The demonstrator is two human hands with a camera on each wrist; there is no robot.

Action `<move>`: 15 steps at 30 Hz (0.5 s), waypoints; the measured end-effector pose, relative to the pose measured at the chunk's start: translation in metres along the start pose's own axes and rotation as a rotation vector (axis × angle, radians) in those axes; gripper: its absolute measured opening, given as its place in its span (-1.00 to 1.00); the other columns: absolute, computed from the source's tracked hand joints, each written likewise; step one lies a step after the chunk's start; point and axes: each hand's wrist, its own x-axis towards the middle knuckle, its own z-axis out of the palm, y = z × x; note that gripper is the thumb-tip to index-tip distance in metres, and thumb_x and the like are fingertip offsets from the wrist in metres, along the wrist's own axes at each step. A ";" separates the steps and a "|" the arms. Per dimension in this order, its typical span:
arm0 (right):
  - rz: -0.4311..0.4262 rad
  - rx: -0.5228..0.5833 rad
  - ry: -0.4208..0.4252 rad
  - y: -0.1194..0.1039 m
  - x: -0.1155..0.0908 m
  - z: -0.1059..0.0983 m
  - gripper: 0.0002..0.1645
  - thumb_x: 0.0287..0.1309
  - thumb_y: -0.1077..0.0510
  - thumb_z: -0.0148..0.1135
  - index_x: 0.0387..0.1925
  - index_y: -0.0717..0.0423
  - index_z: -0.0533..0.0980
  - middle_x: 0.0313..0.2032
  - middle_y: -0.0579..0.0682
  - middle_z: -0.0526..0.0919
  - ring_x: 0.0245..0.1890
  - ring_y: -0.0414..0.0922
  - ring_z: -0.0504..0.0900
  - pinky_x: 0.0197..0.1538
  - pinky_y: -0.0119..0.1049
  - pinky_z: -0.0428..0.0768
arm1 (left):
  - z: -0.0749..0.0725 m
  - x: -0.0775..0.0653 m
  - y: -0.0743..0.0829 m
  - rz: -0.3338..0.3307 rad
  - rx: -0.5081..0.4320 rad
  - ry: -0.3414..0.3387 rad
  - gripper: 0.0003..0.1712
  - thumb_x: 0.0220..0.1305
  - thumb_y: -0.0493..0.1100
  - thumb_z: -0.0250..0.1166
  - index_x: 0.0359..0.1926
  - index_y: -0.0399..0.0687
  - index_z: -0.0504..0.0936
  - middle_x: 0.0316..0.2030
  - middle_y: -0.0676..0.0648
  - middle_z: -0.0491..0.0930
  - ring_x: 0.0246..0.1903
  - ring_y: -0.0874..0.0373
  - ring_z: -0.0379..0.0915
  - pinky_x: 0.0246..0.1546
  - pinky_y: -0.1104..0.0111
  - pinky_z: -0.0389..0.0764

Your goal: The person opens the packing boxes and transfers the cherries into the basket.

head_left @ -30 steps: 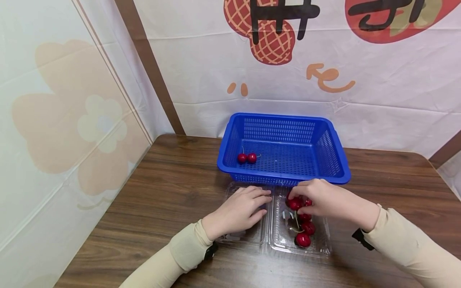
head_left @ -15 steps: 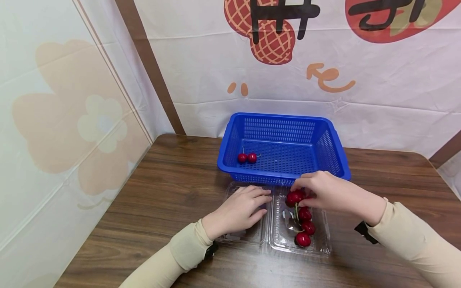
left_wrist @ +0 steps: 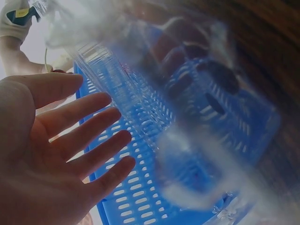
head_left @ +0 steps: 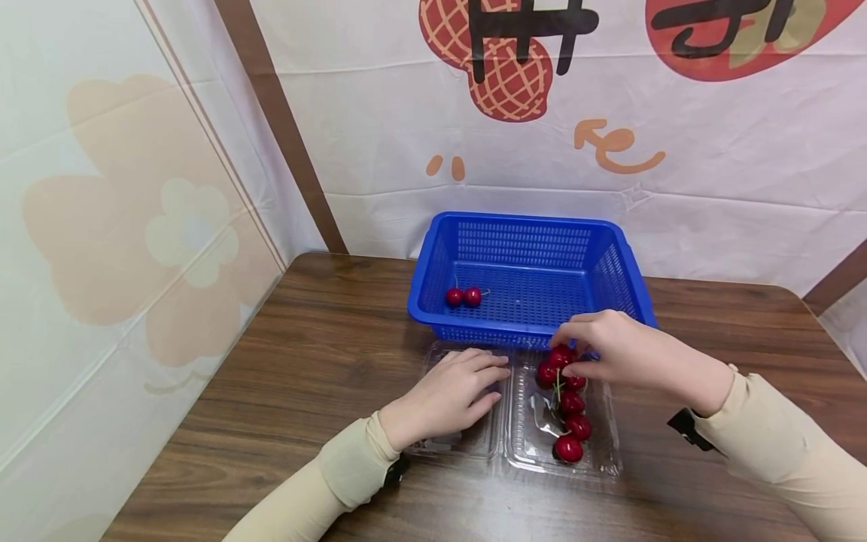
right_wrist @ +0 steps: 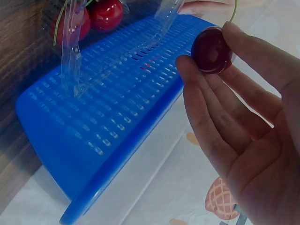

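My right hand (head_left: 616, 350) is over the back end of a clear plastic clamshell box (head_left: 531, 452), pinching a dark red cherry (right_wrist: 212, 50) between thumb and fingertips. A thin green stem (right_wrist: 234, 10) rises from beside the thumb in the right wrist view. Below this hand, several more cherries (head_left: 572, 403) lie in a rough row along the box's right half. My left hand (head_left: 450, 395) spreads over the box's left half, its fingers nearly straight and holding nothing. The left wrist view shows the clear plastic (left_wrist: 197, 164) blurred beside those fingers.
Directly behind the box stands a blue plastic basket (head_left: 643, 305) with slotted walls. Two stemmed cherries (head_left: 473, 297) sit in its front left part. Beneath everything is a brown wooden table (head_left: 325, 339), with a printed white cloth (head_left: 379, 98) hanging behind it.
My right hand has moved slightly back toward the basket, carrying a cherry up from the others, and more cherries show beneath it. The left hand has stayed in place.
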 end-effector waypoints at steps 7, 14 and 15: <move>-0.017 -0.017 0.033 0.004 0.001 -0.004 -0.69 -0.12 0.12 0.39 -0.25 0.06 0.60 -0.37 -0.13 0.63 -0.43 -0.29 0.56 -0.42 -0.35 0.62 | 0.001 -0.001 -0.001 -0.002 0.005 0.001 -0.60 0.24 -0.03 0.11 0.04 -0.05 0.58 0.12 -0.04 0.51 0.11 0.07 0.33 0.05 0.18 0.44; -0.028 -0.012 0.065 0.008 0.004 -0.007 -0.68 -0.14 0.13 0.41 -0.25 0.08 0.59 -0.35 -0.11 0.65 -0.45 -0.30 0.60 -0.41 -0.33 0.64 | 0.001 0.000 -0.002 -0.004 0.015 -0.005 -0.60 0.26 -0.02 0.10 0.05 -0.04 0.58 0.13 -0.03 0.51 0.12 0.08 0.32 0.06 0.19 0.44; -0.032 -0.013 0.072 0.008 0.004 -0.007 -0.68 -0.14 0.13 0.41 -0.25 0.09 0.59 -0.35 -0.10 0.65 -0.46 -0.30 0.59 -0.41 -0.33 0.64 | 0.001 0.000 -0.002 -0.003 0.014 -0.004 -0.61 0.25 -0.02 0.10 0.05 -0.04 0.58 0.13 -0.03 0.51 0.12 0.08 0.32 0.06 0.19 0.44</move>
